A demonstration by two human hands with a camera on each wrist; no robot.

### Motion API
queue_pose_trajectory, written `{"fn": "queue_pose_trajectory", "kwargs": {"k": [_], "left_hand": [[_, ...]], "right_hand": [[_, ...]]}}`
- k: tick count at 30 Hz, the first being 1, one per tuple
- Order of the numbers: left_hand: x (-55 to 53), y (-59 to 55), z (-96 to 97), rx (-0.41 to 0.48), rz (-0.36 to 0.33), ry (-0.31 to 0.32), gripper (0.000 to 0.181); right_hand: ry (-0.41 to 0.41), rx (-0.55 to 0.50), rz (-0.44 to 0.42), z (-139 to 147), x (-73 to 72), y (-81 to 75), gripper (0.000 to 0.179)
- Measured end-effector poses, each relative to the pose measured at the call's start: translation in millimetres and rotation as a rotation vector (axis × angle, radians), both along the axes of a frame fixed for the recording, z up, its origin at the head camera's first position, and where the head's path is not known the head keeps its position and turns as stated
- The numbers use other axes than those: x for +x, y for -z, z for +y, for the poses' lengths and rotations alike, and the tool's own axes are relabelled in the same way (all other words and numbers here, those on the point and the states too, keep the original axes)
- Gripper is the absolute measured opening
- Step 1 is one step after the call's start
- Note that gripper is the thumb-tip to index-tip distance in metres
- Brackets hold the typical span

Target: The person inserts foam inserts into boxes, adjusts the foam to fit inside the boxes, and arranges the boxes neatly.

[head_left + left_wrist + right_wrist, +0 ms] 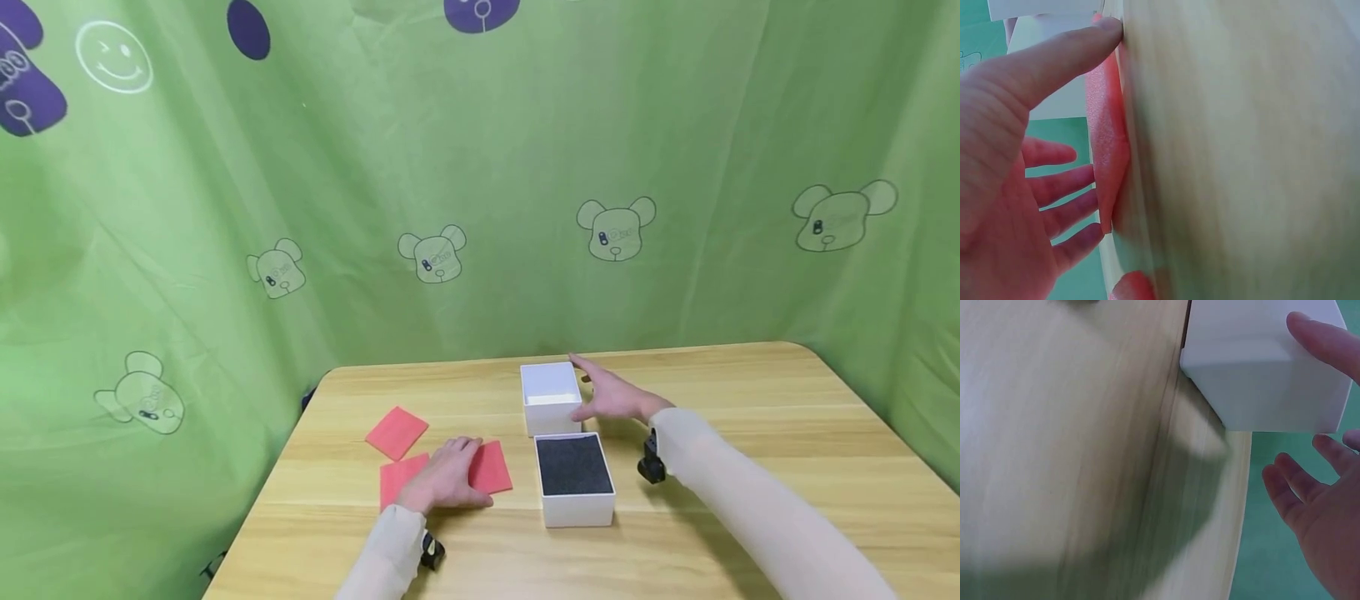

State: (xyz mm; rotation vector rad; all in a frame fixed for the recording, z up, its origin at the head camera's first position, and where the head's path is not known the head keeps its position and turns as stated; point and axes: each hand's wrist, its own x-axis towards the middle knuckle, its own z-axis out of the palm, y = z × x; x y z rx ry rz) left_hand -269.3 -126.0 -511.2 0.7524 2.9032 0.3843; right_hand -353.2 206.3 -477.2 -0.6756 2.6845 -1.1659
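Three red foam squares lie on the table: one at the back left [397,433], one in front of it [399,477] and one further right [491,468]. My left hand [447,479] is over the latter two, thumb and fingers spread. In the left wrist view, the fingers and thumb reach around a red square [1107,125]; whether they press it is unclear. My right hand [615,396] spreads at the right side of the rear white box [552,414]. In the right wrist view the thumb lies against that box [1266,387], the fingers loose.
A second white box [577,510], with a dark foam pad [573,467] inside, stands in front of the rear one. The wooden table [750,433] ends at a green curtain [517,308] behind and at the sides.
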Motion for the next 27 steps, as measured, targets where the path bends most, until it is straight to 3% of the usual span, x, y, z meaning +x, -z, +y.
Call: {"fn": "queue_pose_trajectory", "kwargs": {"k": [8, 17, 27], "left_hand": [[-0.9, 2.1, -3.0, 0.015, -0.006, -0.024, 0.096], [-4.2, 1.8, -1.8, -0.014, 0.04, -0.018, 0.088], [-5.0, 1.8, -2.6, 0.003, 0.021, -0.034, 0.086]], "right_hand": [[0.015, -0.031, -0.041, -3, -2.8, 7.0, 0.116], [0.031, -0.054, -0.062, -1, -6.8, 10.8, 0.119], [0.012, -0.017, -0.04, -3, -5.9, 8.4, 0.117]]}}
